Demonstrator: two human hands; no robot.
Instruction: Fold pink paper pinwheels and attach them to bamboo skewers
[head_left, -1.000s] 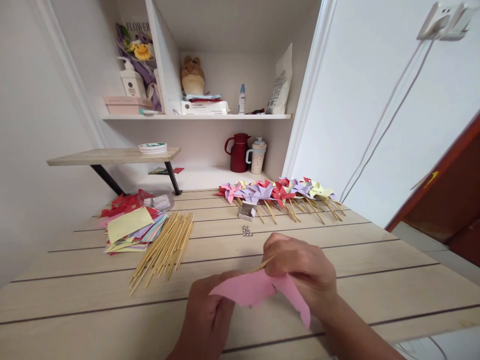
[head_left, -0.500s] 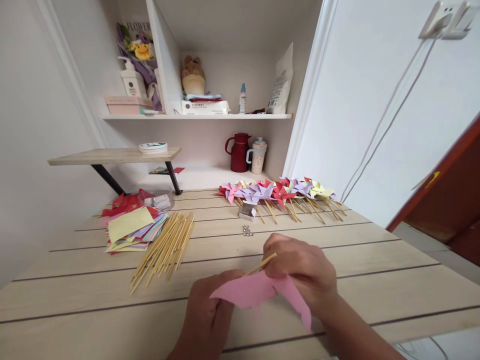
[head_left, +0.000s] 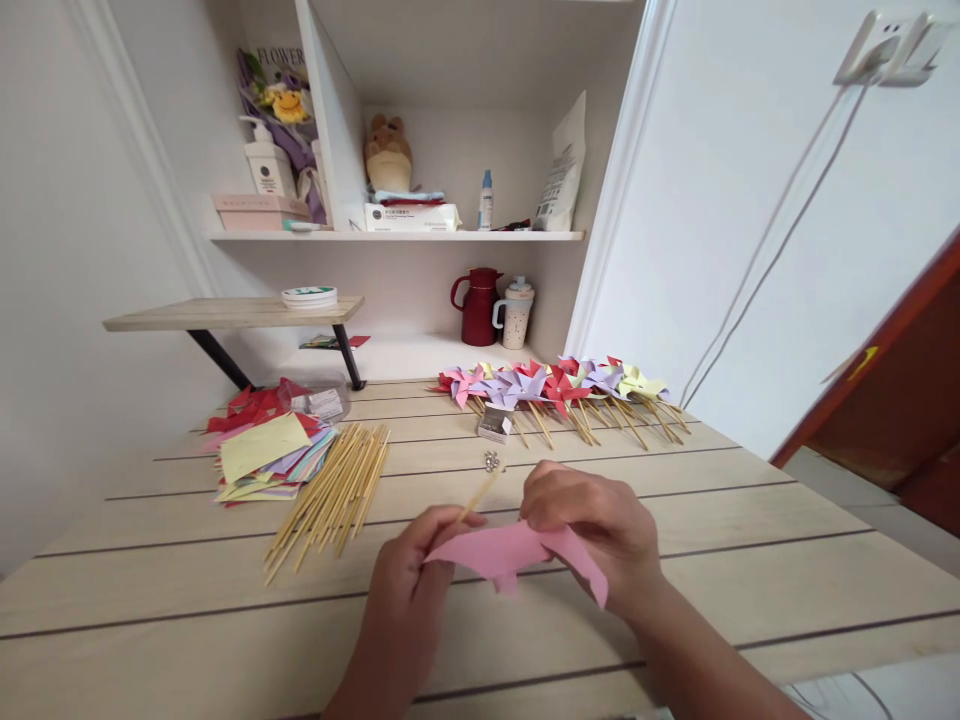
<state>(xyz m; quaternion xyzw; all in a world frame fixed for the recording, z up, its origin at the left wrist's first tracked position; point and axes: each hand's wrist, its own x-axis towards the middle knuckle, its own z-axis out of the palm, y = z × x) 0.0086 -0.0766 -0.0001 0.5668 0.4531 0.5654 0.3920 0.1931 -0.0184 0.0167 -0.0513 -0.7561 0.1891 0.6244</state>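
My left hand point(head_left: 412, 570) is closed around a thin wooden stick point(head_left: 480, 494), whose far end tilts up and to the right above the table. Between both hands hangs a pink paper piece point(head_left: 491, 550) with cut, curling flaps; its left tip touches my left fingers. My right hand point(head_left: 589, 525) pinches the top of the paper with its fingers curled. Whether those fingers also hold something small is hidden. Just beyond the stick's end lie several small silvery pins point(head_left: 491, 461) and a small open box point(head_left: 496, 423).
Left on the table are a pile of wooden sticks point(head_left: 330, 500), stacked coloured paper sheets point(head_left: 262, 450) and a clear plastic box point(head_left: 326, 402). Finished paper pinwheels point(head_left: 559, 385) lie at the back right. A small raised shelf point(head_left: 225, 313) stands back left; a red jug point(head_left: 478, 308) is behind.
The stick has swung away from my right fingers and now points forward, steeper, from my left hand. The pink paper has risen slightly, with my right hand still on it.
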